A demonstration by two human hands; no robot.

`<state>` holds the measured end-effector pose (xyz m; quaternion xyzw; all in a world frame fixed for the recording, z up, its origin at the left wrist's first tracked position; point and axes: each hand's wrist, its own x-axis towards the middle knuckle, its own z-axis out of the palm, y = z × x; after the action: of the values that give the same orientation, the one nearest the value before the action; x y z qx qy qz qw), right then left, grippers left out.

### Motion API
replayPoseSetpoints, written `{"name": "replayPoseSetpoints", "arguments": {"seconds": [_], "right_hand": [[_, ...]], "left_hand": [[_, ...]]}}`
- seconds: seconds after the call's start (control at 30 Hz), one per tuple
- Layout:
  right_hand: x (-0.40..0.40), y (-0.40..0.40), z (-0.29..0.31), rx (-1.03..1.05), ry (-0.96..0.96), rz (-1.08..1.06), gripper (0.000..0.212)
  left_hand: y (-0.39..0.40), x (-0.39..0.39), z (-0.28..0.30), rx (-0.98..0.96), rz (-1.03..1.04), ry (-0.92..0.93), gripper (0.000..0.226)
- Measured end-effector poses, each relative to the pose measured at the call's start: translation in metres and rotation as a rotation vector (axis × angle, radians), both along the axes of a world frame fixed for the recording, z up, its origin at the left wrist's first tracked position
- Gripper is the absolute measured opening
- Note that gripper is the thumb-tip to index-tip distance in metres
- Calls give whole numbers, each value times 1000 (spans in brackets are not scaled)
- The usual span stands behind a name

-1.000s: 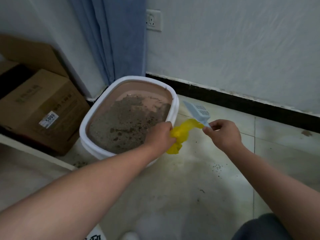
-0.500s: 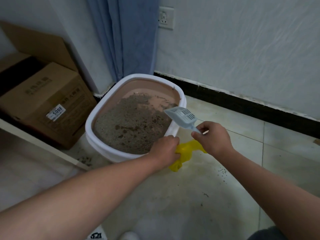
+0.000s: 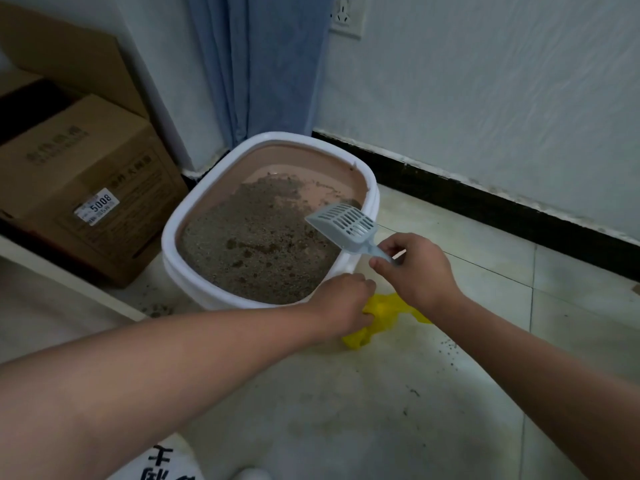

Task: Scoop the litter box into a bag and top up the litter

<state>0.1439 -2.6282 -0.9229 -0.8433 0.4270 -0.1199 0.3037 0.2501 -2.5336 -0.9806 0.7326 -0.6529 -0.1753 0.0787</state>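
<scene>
Scoop, pale blue slotted plastic litter scoop [image 3: 346, 226], held by its handle in right hand [image 3: 417, 271]; thumb and fingers [image 3: 381, 263] pinch the handle end, rest of the fingers curled. Scoop head sits above the right side of the litter box, slotted face toward camera, looks empty. Litter box, white-rimmed oval plastic tub with pinkish-brown inner wall [image 3: 214, 206], stands on the tiled floor [image 3: 381, 403] in the room corner, against the wall. Inside, grey-brown granular litter [image 3: 249, 251] covers the near and left part, darker clumps visible near the middle; bare pink bottom shows at the far right side. Left hand [image 3: 343, 303] at the near right edge of the box rim, fingers curled, gripping a crumpled yellow plastic bag [image 3: 377, 320]; bag hangs down onto the floor just beside the box, partly hidden behind both hands. Scattered dark litter grains [image 3: 446, 348] on the floor right of the bag, more by the box's left base.

Brown cardboard box [image 3: 86, 188] left of the litter box, flap open, white sticker reading "5008" [image 3: 97, 206]; printed characters on the cardboard too blurred to read. Blue fabric curtain [image 3: 263, 64] hangs behind the litter box. White wall socket [image 3: 346, 19] at the top edge. Black skirting strip [image 3: 485, 199] along the wall base. Dark printed characters on white fabric [image 3: 166, 462] at the bottom edge, cut off, unreadable.
</scene>
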Motion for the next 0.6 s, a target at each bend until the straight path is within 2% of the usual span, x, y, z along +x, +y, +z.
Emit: {"name": "replayPoseSetpoints", "arguments": {"seconds": [0.17,0.3,0.47,0.6], "right_hand": [[5,-3,-1,-1,-21,-54,10],[14,0,-9,-5,9,-14,11],[34,-2,-12,-23,16,5,12],[54,-2,-16,-85,88,38,17]], "left_hand": [[-4,-3,-4,-21,14,29,35],[-2,3,-2,-55,52,21,46],[18,17,8,-206,56,37,43],[46,49,8,-298,17,-44,40]]}}
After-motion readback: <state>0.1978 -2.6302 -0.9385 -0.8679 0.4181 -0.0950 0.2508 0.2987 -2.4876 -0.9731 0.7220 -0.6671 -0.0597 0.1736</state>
